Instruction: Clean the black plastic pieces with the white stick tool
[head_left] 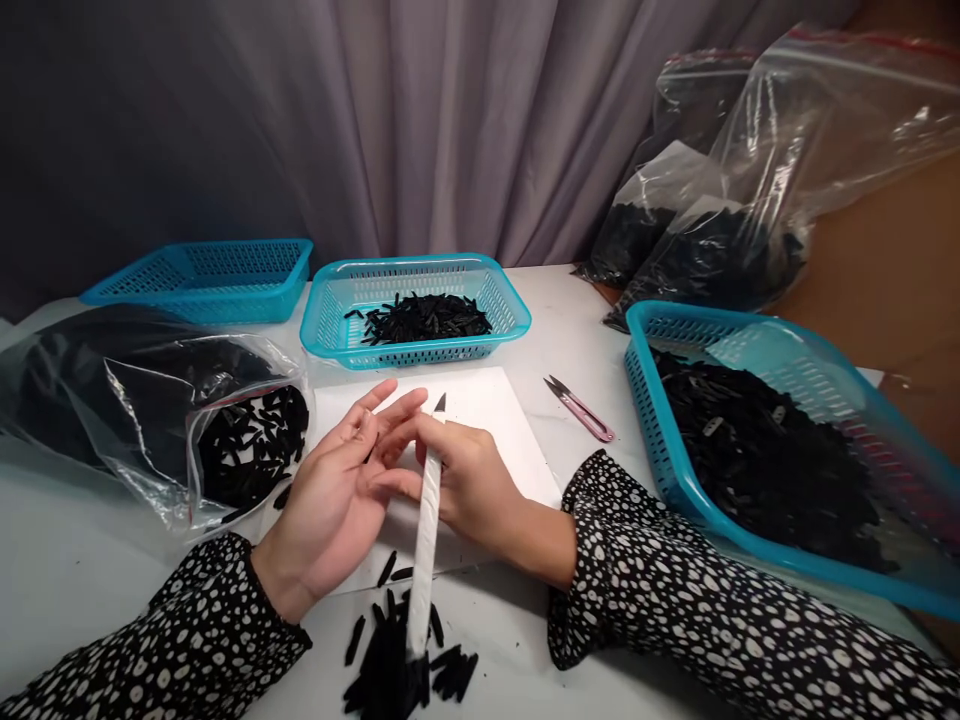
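My right hand (472,480) is closed round a craft knife (426,540) with a long white-wrapped handle. Its dark pointed blade sticks up past the fingers, and the handle slants down toward me. My left hand (330,500) is turned palm up, its thumb bent in against the fingers, touching the right fingertips. A speck of something dark shows between the hands; what the left fingers pinch is mostly hidden. Below lies a loose pile of small black strips (386,660) on the table. A white sheet (480,400) is under the hands.
A blue basket (416,358) with black strips stands behind the sheet, another blue basket (225,300) to its left. Pink thread snips (581,410) lie at right, beside a large filled basket (660,440). Plastic bags (780,170) stand back right; an open bag (150,400) lies left.
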